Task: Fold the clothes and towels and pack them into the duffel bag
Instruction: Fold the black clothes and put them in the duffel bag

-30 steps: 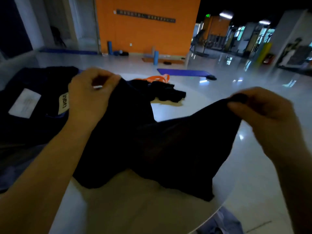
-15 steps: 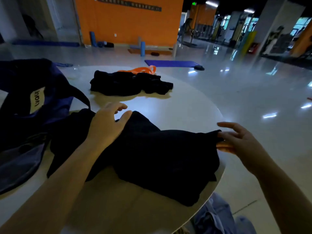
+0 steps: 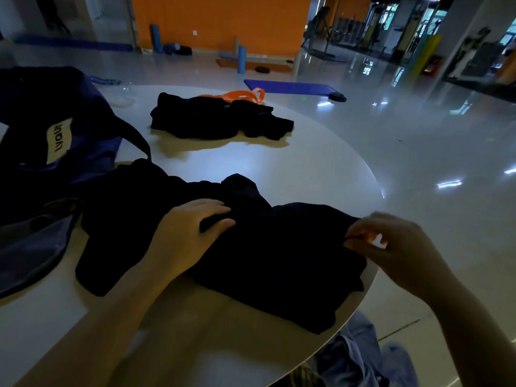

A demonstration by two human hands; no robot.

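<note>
The left hand (image 3: 192,233) lies on the black garment (image 3: 251,247), fingers and thumb curling around a bunched fold. The right hand (image 3: 391,247) pinches the garment's right edge at the rim of the round white table (image 3: 321,169). The garment is spread flat across the table's near side. The navy duffel bag (image 3: 55,141) sits open at the left, touching the garment. A second black heap of clothes (image 3: 217,118) lies farther back beside an orange band (image 3: 243,95). Beyond, a glossy gym floor (image 3: 418,135), a purple mat (image 3: 290,86) and an orange wall (image 3: 217,20).
</note>
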